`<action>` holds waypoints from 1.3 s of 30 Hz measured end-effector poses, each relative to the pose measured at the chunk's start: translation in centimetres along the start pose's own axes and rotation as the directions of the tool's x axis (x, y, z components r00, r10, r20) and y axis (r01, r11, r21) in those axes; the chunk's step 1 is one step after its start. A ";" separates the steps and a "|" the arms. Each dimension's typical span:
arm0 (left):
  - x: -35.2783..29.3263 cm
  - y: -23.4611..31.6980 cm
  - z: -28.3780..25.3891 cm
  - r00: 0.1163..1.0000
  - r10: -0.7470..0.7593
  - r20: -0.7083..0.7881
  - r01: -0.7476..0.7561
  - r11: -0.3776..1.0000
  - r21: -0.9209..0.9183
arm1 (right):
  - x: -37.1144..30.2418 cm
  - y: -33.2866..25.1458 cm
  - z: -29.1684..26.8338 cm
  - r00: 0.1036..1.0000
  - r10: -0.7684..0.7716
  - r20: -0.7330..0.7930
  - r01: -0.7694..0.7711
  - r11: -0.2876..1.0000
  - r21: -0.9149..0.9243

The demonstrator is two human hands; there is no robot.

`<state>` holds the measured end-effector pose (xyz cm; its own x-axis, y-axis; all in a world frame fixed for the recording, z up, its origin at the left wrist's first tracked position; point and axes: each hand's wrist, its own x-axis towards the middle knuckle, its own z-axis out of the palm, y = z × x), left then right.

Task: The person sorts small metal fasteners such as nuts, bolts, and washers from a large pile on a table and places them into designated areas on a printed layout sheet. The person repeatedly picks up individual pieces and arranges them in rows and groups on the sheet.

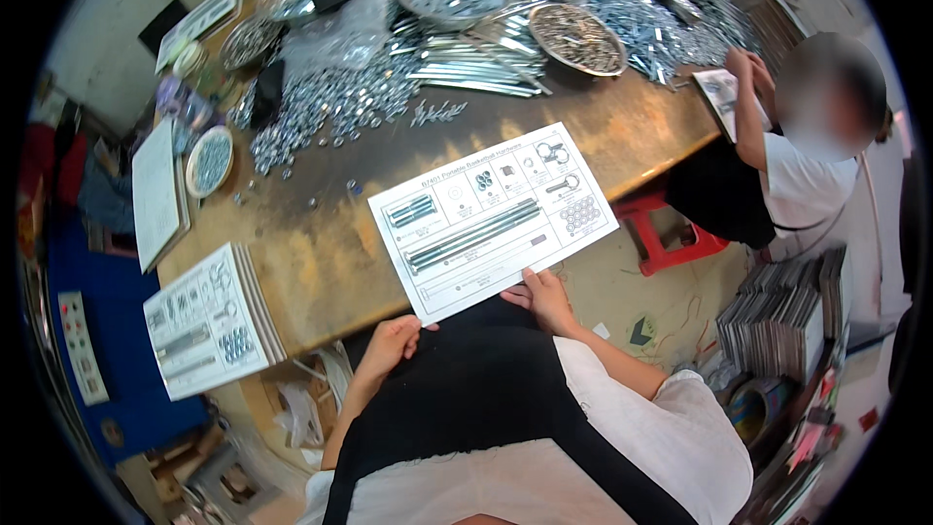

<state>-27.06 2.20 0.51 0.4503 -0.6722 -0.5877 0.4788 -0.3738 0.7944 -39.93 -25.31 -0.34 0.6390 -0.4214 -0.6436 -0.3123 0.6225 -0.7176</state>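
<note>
Printed sheet (494, 217), white with pictures of bolts and rings, lay flat on the near edge of the wooden surface (321, 262), and we held it by its near border. Our left hand (389, 342) gripped the near-left corner, fingers curled over the overhanging edge; our right hand (544, 297) pinched the middle of the near edge, thumb on top. Both were closed on the paper, and it lay just beyond them, away from our body. Its long axis ran from near left to far right, tilted against the surface's edge. The right hand sat closer to the sheet's middle; the left was at the corner.

Left of us, near the edge, a stack of like sheets (209, 331) rested well apart from the one we held. Farther off, a pile of loose nuts and washers (321, 107) spread across the surface, with long metal rods (476, 58) beside it and a round dish of small parts (578, 39) beyond. At far right another person (797, 165) in a white shirt sat at the surface's end, hands on a sheet of their own.
</note>
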 end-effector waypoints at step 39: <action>-7.5 1.9 -5.2 0.814 0.176 -0.554 0.114 0.887 0.448 | 27.5 -22.9 5.7 0.312 -0.891 0.330 0.258 -0.255 -0.932</action>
<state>-25.54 9.84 5.60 0.8679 -0.2591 -0.4237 0.1376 -0.6943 0.7064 -11.19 -47.37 -0.11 0.7092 -0.4686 0.5268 -0.4111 -0.8818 -0.2310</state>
